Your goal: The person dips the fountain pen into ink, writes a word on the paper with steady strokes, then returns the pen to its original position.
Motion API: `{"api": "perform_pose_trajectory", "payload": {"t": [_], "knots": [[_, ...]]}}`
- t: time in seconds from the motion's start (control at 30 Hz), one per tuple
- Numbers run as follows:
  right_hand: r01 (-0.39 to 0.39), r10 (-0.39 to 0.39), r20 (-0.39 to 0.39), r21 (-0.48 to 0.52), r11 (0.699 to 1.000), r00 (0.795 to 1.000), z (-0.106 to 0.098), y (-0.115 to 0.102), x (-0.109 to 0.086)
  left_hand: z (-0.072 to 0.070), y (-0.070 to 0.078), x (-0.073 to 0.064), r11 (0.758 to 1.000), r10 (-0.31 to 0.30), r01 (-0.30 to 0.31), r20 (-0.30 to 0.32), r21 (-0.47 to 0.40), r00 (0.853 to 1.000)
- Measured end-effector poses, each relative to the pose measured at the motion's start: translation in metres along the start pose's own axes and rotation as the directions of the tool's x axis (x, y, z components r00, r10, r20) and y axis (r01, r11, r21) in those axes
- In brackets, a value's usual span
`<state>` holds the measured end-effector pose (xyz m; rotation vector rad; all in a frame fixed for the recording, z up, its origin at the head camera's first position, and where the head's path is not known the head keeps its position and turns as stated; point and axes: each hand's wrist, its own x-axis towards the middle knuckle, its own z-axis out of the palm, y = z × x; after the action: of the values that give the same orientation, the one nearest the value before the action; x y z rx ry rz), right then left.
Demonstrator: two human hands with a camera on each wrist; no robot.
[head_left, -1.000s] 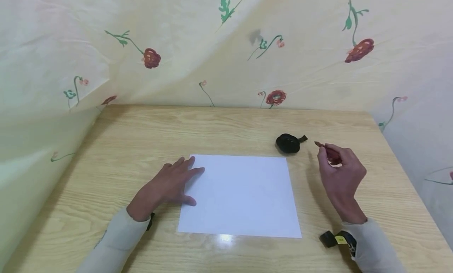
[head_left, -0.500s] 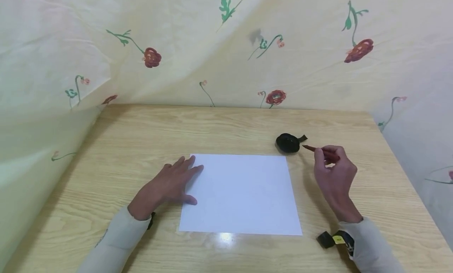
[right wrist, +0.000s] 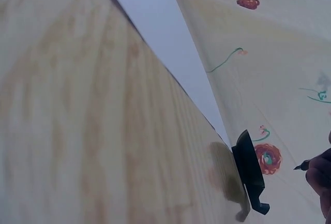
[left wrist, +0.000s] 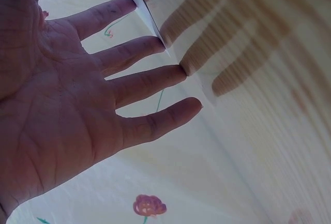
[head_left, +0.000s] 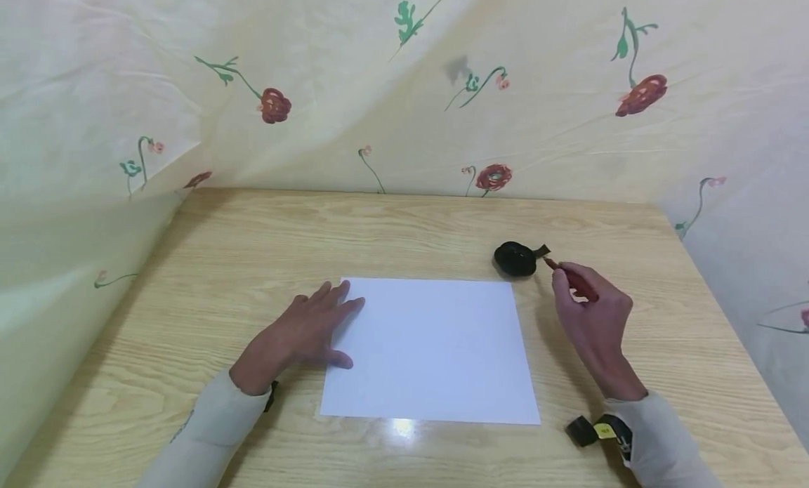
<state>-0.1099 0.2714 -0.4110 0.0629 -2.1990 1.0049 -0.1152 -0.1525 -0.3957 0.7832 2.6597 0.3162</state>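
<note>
A white sheet of paper (head_left: 436,354) lies flat on the wooden table. Over its left edge my left hand (head_left: 310,326) spreads its fingers, fingertips right at the sheet; the left wrist view shows the palm and straight fingers (left wrist: 147,81). My right hand (head_left: 594,302) pinches a slim reddish-brown pen (head_left: 551,263), its dark pointed tip aimed left. Most of the shaft is hidden in the fingers. Close beside that tip stands a small black dish (head_left: 515,259) with a short handle (head_left: 542,251). In the right wrist view the pen tip (right wrist: 301,167) shows raised above the tabletop.
Pale floral cloth (head_left: 354,74) hangs behind the wooden table (head_left: 354,228) and along both sides. The black dish sits just past the sheet's far right corner. A black strap device (head_left: 609,430) is worn on the right wrist.
My right hand has moved left with the pen, bringing its tip from the right of the black dish to close by its handle. The left hand has stayed on the sheet.
</note>
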Motion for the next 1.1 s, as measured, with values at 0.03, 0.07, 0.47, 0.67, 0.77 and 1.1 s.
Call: {"api": "perform_pose_trajectory", "payload": {"t": [0.03, 0.07, 0.47, 0.67, 0.77, 1.1], "knots": [[0.020, -0.020, 0.006, 0.006, 1.000, 1.000, 0.000, 0.000, 0.000, 0.000, 0.000, 0.000, 1.000, -0.001, 0.001, 0.001, -0.001, 1.000], [0.041, -0.041, 0.011, 0.008, 0.999, 0.999, 0.000, 0.001, 0.000, 0.000, 0.000, 0.000, 1.000, -0.002, 0.002, 0.003, -0.004, 1.000], [0.096, -0.090, -0.071, 0.081, 0.992, 0.993, 0.003, 0.003, 0.006, -0.002, 0.000, -0.001, 1.000, 0.006, -0.006, 0.001, 0.025, 1.000], [0.038, -0.036, -0.058, 0.049, 0.998, 0.998, 0.005, 0.010, 0.015, -0.002, 0.000, -0.001, 1.000, 0.000, -0.001, 0.001, 0.013, 1.000], [-0.005, 0.006, -0.030, 0.029, 1.000, 1.000, 0.007, 0.013, 0.021, -0.001, 0.001, -0.001, 1.000, 0.001, -0.001, -0.004, 0.014, 1.000], [-0.147, 0.144, 0.090, 0.021, 0.989, 0.985, 0.016, 0.014, 0.027, -0.001, 0.002, -0.002, 1.000, 0.012, -0.012, -0.010, 0.017, 1.000]]}}
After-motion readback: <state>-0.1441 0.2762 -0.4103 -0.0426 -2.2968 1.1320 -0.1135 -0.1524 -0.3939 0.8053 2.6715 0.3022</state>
